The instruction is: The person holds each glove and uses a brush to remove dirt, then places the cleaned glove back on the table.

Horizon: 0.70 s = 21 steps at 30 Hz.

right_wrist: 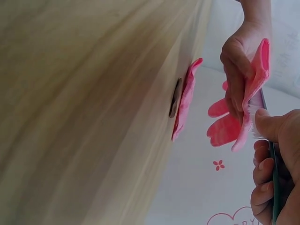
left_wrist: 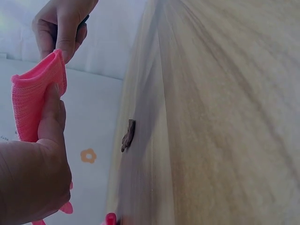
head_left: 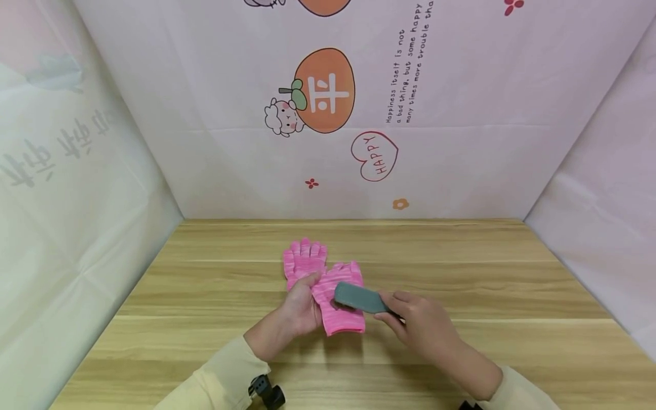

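My left hand (head_left: 303,307) grips a pink knitted glove (head_left: 344,323), thumb on top, and holds it above the table. In the right wrist view the glove's fingers hang loose. My right hand (head_left: 427,327) grips the handle of a brush with a grey-green back (head_left: 359,297). Its pale bristles (right_wrist: 257,105) meet the glove's face. A brownish patch (head_left: 335,304) shows on the glove beside the brush. Behind the left hand, a second pink glove (head_left: 304,259) lies flat on the table, fingers pointing away.
The wooden table (head_left: 461,256) is enclosed by a printed white cloth (head_left: 451,165) at the back and sides. A small dark brown piece (left_wrist: 128,136) lies on the table near the flat glove; I cannot tell what it is.
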Available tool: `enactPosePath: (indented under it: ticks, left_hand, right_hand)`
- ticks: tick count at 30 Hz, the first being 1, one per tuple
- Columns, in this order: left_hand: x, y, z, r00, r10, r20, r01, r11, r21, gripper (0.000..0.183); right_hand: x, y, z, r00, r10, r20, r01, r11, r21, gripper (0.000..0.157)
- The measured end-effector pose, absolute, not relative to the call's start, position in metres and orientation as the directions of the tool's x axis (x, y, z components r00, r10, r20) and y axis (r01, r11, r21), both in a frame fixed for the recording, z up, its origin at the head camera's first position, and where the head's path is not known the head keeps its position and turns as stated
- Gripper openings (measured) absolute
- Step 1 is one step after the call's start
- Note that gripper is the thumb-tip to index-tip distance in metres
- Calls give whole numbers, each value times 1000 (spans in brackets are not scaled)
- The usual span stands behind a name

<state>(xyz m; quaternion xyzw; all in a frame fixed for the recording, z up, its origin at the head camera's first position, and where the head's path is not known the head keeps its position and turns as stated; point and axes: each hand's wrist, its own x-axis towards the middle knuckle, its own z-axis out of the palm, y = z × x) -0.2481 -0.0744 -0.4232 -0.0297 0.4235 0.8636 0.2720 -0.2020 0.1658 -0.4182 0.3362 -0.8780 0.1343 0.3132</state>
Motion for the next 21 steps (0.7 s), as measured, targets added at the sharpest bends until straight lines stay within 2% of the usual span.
enactPosePath:
  ticks: [21]
  left_hand:
    - [-247,-78,-425,-851,444,-279,-495,-502,710,53]
  right_hand:
    - [-201,183,-426,-557,-490,671,-683,730,-35,36]
